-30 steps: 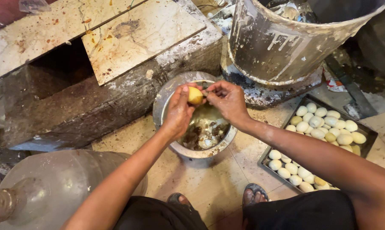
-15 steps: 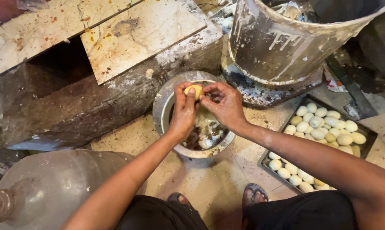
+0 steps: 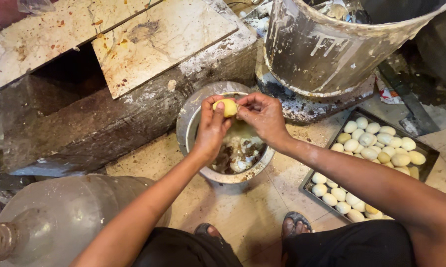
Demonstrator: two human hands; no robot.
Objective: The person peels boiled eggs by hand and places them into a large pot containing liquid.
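My left hand point(image 3: 211, 129) grips a pale yellow peeled egg point(image 3: 226, 107) above a round metal bowl point(image 3: 191, 126). My right hand point(image 3: 263, 116) pinches at the egg's right side with its fingertips. The bowl sits on the floor and holds water with shell pieces and scraps point(image 3: 239, 153). To the right, a dark rectangular tray point(image 3: 425, 148) holds several peeled eggs point(image 3: 376, 143).
A large stained metal drum point(image 3: 331, 44) stands behind the bowl on a grimy base. A stained stone slab point(image 3: 154, 39) lies on a low ledge at the left. A big clear plastic bottle point(image 3: 70, 217) lies at bottom left. My sandalled feet point(image 3: 294, 227) rest on the tiled floor.
Both hands have stayed over the bowl with the egg. The egg has turned slightly in my fingers, and the right fingertips have shifted along its side.
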